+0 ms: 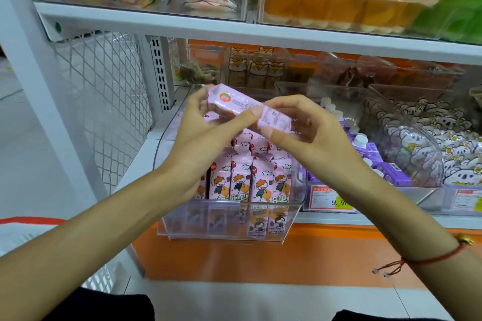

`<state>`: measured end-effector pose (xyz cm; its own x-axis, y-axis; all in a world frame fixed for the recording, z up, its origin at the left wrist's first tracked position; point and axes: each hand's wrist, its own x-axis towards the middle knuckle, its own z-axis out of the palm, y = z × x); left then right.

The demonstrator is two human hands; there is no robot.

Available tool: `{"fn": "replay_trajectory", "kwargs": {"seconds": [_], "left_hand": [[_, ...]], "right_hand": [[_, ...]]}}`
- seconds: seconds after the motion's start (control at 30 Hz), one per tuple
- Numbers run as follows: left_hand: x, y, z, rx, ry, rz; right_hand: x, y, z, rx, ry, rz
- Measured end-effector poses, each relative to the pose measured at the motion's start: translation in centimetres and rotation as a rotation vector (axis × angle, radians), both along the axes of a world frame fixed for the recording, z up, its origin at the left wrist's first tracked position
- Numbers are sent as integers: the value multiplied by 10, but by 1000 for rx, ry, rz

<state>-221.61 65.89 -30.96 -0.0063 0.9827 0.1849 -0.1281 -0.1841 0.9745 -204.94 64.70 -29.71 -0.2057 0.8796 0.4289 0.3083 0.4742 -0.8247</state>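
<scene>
A pink snack packet (236,103) lies on its side in the air above a clear plastic bin (227,224). My left hand (206,138) grips its left end, thumb across the front. My right hand (305,133) pinches its right end between thumb and fingers. The bin holds several more pink packets (263,182) with a cartoon figure, standing upright in rows. A red string bracelet (427,260) circles my right wrist.
A white shelf board (234,31) runs just above my hands, with clear bins of orange jelly cups (339,0) on it. To the right stand purple packs (370,154), koala-print bags (430,143) and a price tag (331,199). White mesh panel (104,86) at left.
</scene>
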Motion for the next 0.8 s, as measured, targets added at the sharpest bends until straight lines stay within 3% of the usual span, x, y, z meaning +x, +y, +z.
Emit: {"fn": "replay_trajectory", "kwargs": {"seconds": [0.07,0.2,0.3,0.37,0.43,0.57,0.8], "left_hand": [[-6,1,6,64,91,53],[-7,-5,9,171,218,-93],[-5,-6,7,260,340,-53],[-8,2,10,338,393,58],[-11,19,13,390,437,179],[-2,68,11,432,643,225],[26,126,-8,517,991,164]], "right_hand": [[7,6,2,-82,81,10],[21,16,4,-289,359,12],[27,20,4,-310,462,-86],[30,23,0,-241,334,-241],[32,24,-6,-158,76,-394],[28,21,-23,-113,-369,-416],[28,15,-30,13,-460,-420]]}}
